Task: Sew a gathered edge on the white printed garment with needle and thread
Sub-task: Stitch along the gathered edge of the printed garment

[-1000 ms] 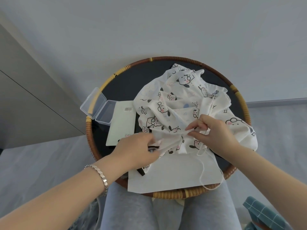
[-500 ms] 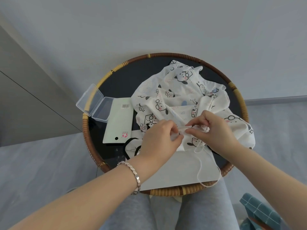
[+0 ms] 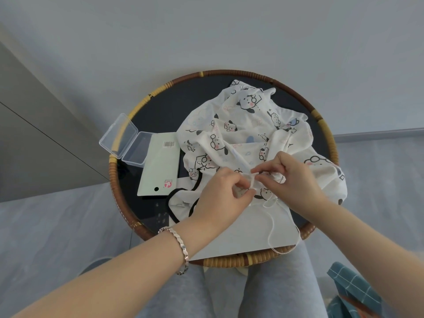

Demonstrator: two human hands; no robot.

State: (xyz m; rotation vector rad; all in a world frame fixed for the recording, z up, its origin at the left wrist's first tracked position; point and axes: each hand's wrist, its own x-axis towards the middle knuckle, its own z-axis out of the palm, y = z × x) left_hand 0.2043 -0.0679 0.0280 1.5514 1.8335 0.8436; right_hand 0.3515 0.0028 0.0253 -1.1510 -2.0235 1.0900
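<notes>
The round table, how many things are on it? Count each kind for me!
Printed garment: 1
Clear plastic box, lid open: 1
Pale green card with a barcode: 1
White sheet under the hands: 1
White thread: 1
Total: 5
A dark thing lies partly hidden under the card and garment; I cannot tell what it is, so I left it out.

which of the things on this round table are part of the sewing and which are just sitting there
In use:
- printed garment
- white thread
- left hand and right hand, both pinching the garment's edge

Lying about:
- open clear plastic box
- pale green card
- white sheet under the work
- round table

The needle is too small to make out.
</notes>
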